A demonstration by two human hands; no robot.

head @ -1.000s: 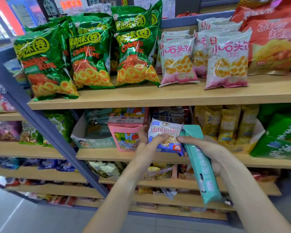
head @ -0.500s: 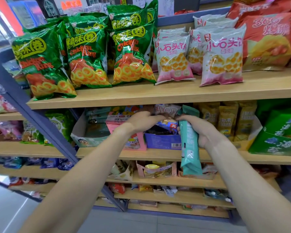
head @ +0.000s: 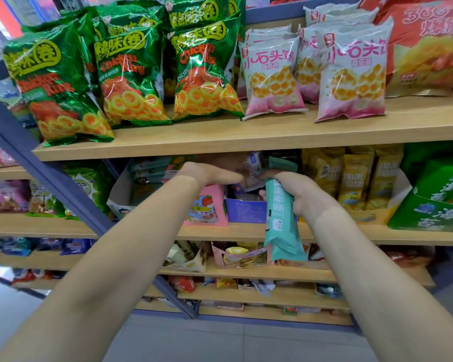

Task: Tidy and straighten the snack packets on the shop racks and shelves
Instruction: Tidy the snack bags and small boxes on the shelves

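My right hand (head: pixel 300 194) grips a long teal packet (head: pixel 281 220) near its top, and the packet hangs down past the second shelf's front edge. My left hand (head: pixel 212 173) reaches under the top shelf and holds a small white and blue packet (head: pixel 253 171) above a blue display box (head: pixel 245 210). The fingers of that hand are partly hidden in shadow. The two hands are close together over the blue box.
A pink display box (head: pixel 208 207) stands left of the blue one; yellow packets (head: pixel 356 178) fill a box to the right. Green Chicken Ring bags (head: pixel 131 77) and pink-white bags (head: pixel 351 74) stand on the top shelf (head: pixel 246 137). A blue slanted rack post (head: pixel 50 178) crosses at left.
Both hands have risen from in front of the second shelf into it. The white and blue packet has gone from the open front to deep above the blue box.
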